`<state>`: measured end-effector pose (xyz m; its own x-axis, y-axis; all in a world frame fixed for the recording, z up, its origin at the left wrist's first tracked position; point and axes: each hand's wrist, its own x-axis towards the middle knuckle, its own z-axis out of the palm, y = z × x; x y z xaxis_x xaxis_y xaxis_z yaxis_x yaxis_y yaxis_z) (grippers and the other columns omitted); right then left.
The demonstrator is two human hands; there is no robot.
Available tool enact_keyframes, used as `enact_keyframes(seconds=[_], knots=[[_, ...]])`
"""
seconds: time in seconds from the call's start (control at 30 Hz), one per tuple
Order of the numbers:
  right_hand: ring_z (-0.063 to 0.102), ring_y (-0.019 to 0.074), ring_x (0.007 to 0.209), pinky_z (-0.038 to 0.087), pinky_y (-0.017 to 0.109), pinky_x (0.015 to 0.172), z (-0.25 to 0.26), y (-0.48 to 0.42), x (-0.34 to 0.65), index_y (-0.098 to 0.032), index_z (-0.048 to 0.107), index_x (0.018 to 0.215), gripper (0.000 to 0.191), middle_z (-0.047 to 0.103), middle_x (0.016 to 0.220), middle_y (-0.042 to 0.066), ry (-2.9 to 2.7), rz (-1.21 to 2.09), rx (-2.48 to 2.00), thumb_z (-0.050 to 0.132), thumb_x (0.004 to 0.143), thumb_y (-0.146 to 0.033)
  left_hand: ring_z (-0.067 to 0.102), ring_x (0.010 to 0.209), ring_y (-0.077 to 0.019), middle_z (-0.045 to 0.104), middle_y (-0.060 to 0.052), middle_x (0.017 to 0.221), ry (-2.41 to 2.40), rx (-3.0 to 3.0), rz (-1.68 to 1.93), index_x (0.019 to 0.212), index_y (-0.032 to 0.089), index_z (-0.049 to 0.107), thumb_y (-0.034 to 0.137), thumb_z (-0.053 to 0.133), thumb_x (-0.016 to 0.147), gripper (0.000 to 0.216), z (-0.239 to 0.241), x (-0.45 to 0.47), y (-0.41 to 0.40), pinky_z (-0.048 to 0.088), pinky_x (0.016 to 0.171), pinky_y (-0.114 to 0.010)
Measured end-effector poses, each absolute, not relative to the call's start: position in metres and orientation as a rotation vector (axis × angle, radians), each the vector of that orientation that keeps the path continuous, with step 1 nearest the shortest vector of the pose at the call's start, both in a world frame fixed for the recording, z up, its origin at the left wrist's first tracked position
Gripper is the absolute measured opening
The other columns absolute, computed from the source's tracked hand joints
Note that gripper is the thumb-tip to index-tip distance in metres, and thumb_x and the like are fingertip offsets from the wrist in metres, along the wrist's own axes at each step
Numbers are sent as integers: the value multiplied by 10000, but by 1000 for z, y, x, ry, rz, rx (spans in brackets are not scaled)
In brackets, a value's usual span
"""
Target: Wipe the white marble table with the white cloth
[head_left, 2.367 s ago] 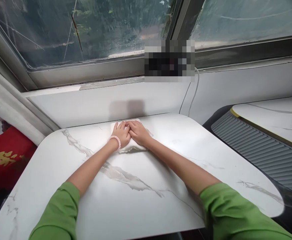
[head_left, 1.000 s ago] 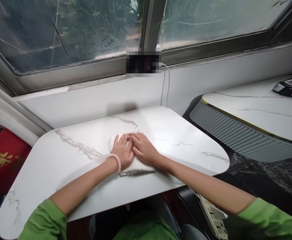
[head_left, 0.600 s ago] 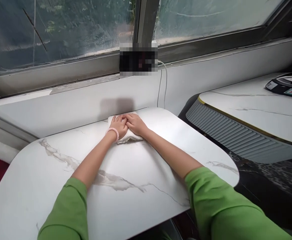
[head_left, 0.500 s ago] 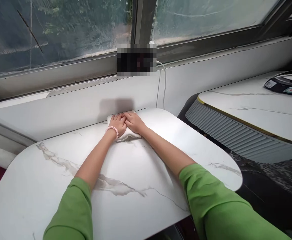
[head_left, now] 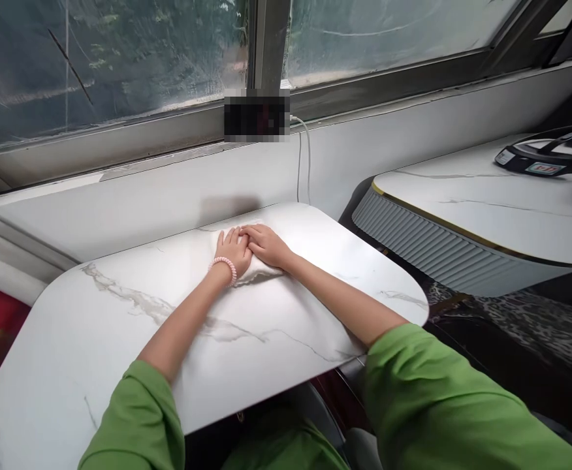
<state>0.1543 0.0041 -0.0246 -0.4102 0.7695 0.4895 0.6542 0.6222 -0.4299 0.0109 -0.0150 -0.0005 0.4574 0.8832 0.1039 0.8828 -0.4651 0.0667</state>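
Observation:
A white cloth (head_left: 261, 271) lies folded or bunched on a white marble-patterned tabletop (head_left: 134, 352), close to its wall-side edge. My left hand (head_left: 234, 251), with a pink coil band at the wrist, rests flat on the cloth with its fingers stretched forward. My right hand (head_left: 268, 245) lies beside it, also pressing flat, and its fingertips overlap the fingers of my left. Both hands cover much of the cloth, so its far part is only partly seen.
Behind the table rises a white wall (head_left: 163, 212) below a window frame (head_left: 374, 85). A blurred-out dark object (head_left: 256, 117) stands on the sill, with a white cable (head_left: 309, 156) hanging down. To the right, a second table (head_left: 462, 209) carries a black strapped device (head_left: 535, 156).
Both hands and the cloth have shifted slightly toward me, away from the wall. The view has tilted and moved, showing more of the table's front edge.

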Motion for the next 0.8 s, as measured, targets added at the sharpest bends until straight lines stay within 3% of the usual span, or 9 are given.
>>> enact_keyframes(seconds=[0.2,0.4,0.57,0.8], knots=[[524,276,1212,384,518,1055,-20,-87,194,-186,597,1164,374,602,1292,125,-2230,277,-1005,409,844,-237,212,1454,-320,283,-213,1547,1598,2605,195,1438,28,373,281,319,949,552,1,45,-114,107,1195,-550],[467,261,1320,321,545,1134,-22,-176,252,-291,517,1292,411,541,1385,86,-2263,290,-1202,365,911,-305,186,1457,-355,288,-216,1544,1261,2686,278,1397,44,440,333,378,920,560,-1,86,-183,136,1181,-599],[403,254,1376,292,580,1143,-22,-187,280,-321,392,1400,478,476,1449,77,-2320,295,-1380,332,927,-290,211,1449,-357,296,-230,1536,1144,2700,330,1378,37,464,326,424,912,550,-1,111,-180,135,1197,-559],[537,280,1216,299,595,1097,-15,-114,271,-245,534,1195,384,616,1264,101,-2130,291,-1530,333,869,-211,255,1441,-301,334,-198,1530,1247,2634,385,1415,35,413,239,395,894,560,-5,131,-110,127,1213,-488]])
